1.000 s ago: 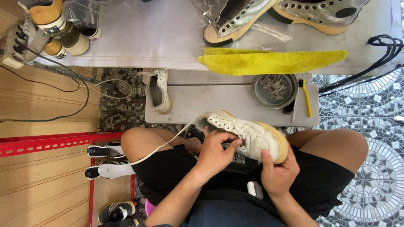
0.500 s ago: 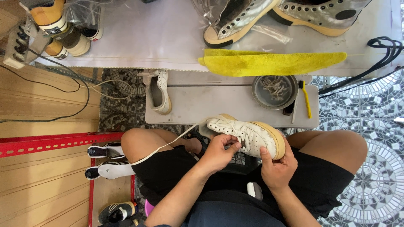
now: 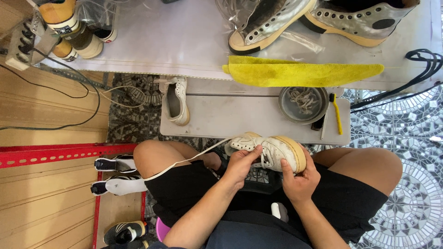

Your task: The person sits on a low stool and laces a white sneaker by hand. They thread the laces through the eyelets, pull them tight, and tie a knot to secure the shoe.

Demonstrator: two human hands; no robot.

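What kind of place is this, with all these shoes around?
Probably a shoe cleaning or repair spot: silver high-tops on the bench, a yellow brush beside a bowl of laces, and a white sneaker in hand.

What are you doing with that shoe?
A seated person holds a white sneaker over their lap. The right hand grips its sole end, while the left hand works at the lacing. A long white lace trails from the shoe across the left thigh. On the low grey table in front lie another white sneaker, a round bowl holding laces and a yellow brush.
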